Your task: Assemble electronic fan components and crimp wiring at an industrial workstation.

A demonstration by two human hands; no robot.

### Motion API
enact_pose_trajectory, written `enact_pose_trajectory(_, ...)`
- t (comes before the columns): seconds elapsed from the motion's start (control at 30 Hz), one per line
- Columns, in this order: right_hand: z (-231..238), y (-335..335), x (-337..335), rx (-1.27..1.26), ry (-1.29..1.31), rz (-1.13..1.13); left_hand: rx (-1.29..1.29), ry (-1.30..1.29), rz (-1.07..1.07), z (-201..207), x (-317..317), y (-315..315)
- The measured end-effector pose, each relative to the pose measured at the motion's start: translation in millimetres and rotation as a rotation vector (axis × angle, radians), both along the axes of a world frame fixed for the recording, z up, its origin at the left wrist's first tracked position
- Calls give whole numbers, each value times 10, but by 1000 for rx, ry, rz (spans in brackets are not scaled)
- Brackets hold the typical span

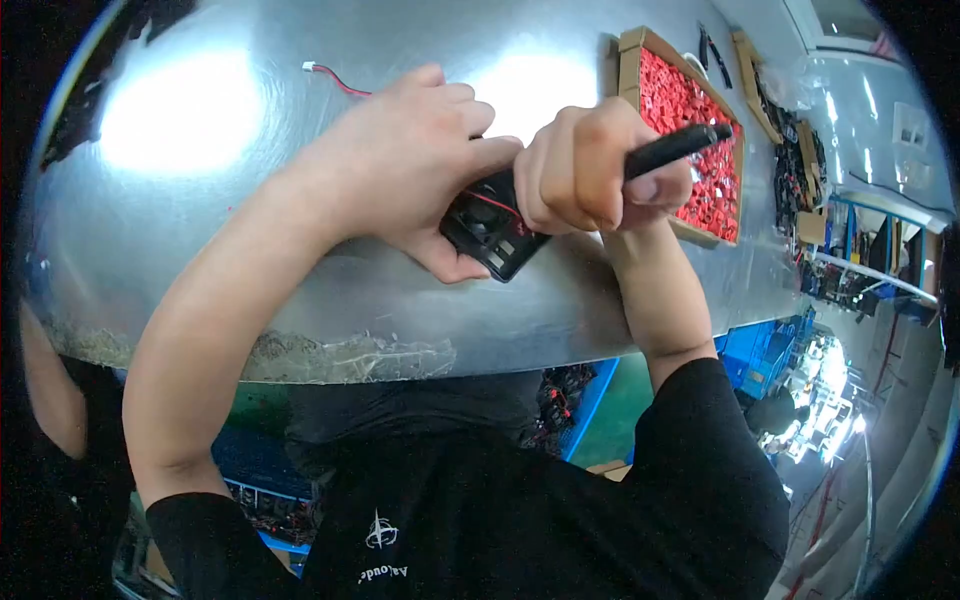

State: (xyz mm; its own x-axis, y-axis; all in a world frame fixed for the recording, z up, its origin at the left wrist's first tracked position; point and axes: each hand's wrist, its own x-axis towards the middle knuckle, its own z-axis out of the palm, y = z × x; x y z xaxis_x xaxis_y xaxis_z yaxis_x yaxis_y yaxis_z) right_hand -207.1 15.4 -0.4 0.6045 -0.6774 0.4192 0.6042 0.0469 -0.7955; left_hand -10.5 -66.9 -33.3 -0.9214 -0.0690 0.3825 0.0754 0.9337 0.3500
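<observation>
My left hand (pixel 415 150) is closed around a black plastic housing (pixel 495 235), its thumb along the near edge and its fingers over the far side. Inside the housing show a round dark part and a thin red wire. My right hand (pixel 600 170) is wrapped in a fist round a slim black tool (pixel 670 152), pen-like in shape. The tool's blunt end sticks out to the right; its working end is hidden by the fist, close over the housing. A red and dark lead with a white connector (pixel 320 69) emerges beyond my left hand on the metal table.
A cardboard tray (pixel 630 70) full of small red parts stands just right of my right hand. Farther right are black-handled pliers (pixel 714 58), another cardboard box (pixel 757 90) and a heap of black parts (pixel 795 175). The table's worn edge (pixel 350 360) runs before my body.
</observation>
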Motion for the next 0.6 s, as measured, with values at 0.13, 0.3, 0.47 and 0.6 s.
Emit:
enact_pose_trajectory(0.13,53,100,-57,42,67,-94,17,33,-11,-20,-33,35)
enact_pose_trajectory(0.3,319,354,-117,-40,145,-503,71,-31,131,13,14,145)
enact_pose_trajectory(0.47,340,724,91,-209,277,-817,32,-14,227,29,28,271)
enact_pose_trajectory(0.6,96,742,109,-112,203,-935,49,-21,295,-3,79,359)
